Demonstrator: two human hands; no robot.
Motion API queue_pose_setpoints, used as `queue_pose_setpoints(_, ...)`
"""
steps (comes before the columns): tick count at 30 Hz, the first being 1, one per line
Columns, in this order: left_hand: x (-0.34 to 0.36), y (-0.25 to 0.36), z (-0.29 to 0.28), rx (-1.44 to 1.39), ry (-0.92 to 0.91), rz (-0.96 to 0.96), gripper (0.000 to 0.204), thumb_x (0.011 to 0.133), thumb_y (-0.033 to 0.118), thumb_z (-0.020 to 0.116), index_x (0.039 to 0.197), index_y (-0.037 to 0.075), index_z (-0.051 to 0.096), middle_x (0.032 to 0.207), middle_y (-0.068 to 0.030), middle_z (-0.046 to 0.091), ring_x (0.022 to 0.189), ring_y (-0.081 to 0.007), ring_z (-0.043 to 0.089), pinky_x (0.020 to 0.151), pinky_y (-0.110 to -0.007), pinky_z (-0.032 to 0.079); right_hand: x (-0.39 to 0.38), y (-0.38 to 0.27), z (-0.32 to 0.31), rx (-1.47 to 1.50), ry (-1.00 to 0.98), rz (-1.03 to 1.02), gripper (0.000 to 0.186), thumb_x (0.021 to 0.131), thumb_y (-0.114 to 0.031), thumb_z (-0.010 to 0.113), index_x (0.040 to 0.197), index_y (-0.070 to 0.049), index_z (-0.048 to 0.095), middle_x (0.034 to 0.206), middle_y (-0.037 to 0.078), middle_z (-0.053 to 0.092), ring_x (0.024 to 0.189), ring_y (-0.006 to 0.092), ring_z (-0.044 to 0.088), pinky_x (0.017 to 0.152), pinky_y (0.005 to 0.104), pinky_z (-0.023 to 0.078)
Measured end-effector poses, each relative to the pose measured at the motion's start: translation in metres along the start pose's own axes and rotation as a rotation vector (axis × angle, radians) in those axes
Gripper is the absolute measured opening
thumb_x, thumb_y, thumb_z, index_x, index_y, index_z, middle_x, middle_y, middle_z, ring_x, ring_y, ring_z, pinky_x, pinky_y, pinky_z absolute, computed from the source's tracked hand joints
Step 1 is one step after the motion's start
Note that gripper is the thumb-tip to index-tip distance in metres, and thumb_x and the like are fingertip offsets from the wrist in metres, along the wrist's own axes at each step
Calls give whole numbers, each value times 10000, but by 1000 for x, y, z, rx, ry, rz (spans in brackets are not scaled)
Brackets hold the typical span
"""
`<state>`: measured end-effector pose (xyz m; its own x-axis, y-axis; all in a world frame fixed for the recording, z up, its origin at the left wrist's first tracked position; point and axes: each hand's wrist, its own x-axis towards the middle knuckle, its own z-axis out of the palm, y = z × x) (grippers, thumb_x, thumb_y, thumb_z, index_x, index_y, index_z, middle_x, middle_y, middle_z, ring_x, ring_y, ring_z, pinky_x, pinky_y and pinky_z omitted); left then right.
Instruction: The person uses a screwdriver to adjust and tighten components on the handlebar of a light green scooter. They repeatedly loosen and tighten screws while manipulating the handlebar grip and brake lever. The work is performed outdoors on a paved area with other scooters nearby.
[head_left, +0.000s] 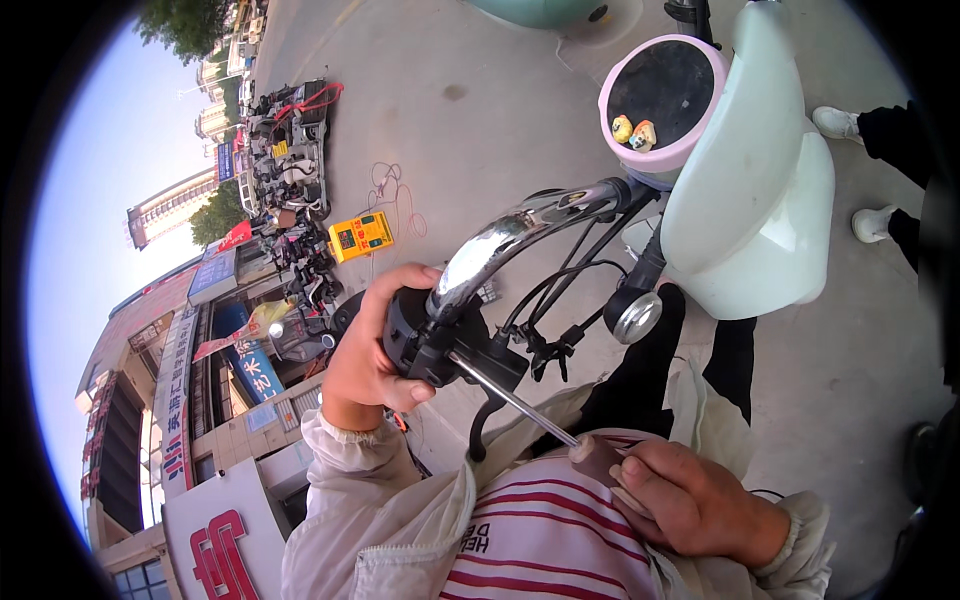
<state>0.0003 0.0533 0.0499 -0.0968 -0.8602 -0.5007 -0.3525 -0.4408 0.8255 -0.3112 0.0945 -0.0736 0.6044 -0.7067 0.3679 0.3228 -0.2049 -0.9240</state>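
My left hand (360, 350) is wrapped around the black handlebar control housing (430, 335) at the end of a curved chrome handlebar (505, 235). In my right hand (700, 505) is a screwdriver (515, 402), gripped by its brownish handle near my striped shirt. Its metal shaft slants up to the left, and the tip meets the underside of the housing; the screw itself is too small to make out. A black brake lever (484, 425) hangs below the housing. Black cables (548, 290) run from there along the bar.
A round pink-rimmed dark panel (655, 95) carries small figurines (635, 132) beside a pale green scooter body (755, 200). A yellow box (362, 236) with thin wires lies on the pavement. Parked scooters (295, 170) line the left. Someone's white shoes (872, 224) stand at right.
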Motion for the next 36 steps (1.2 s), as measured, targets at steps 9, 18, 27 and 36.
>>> queue_pose_setpoints(9, 3, 2, 0, -38, 4, 5, 892, 633, 285, 830, 1319, 11, 331, 1153, -155, 508, 1050, -245, 536, 919, -350, 398, 3, -15, 5, -34, 61, -10, 537, 723, -26, 751, 1144, 122, 453, 983, 216, 522, 774, 326, 612, 651, 356, 552)
queue_pose_setpoints(18, 6, 4, 0, 29, -12, -31, 904, 620, 291, 843, 1316, 3, 344, 1165, -151, 525, 1072, -225, 531, 935, -342, 391, 3, -10, -7, -142, 36, 3, 544, 703, -57, 769, 1139, 100, 483, 1002, 197, 535, 810, 308, 617, 643, 339, 548)
queue_pose_setpoints(27, 11, 4, 0, -50, -63, 35, 908, 617, 282, 849, 1310, -19, 346, 1161, -171, 535, 1079, -245, 544, 942, -354, 395, 8, -26, -9, -167, 37, 15, 547, 706, -47, 768, 1146, 96, 476, 992, 204, 539, 786, 306, 624, 642, 337, 559)
queue_pose_setpoints(36, 9, 10, 3, -84, -94, 40, 860, 689, 297, 787, 1334, -24, 318, 1160, -177, 535, 1073, -243, 538, 933, -345, 398, 7, -46, -3, -371, 117, 100, 602, 713, -26, 735, 1239, 86, 466, 955, 206, 595, 750, 278, 635, 608, 319, 540)
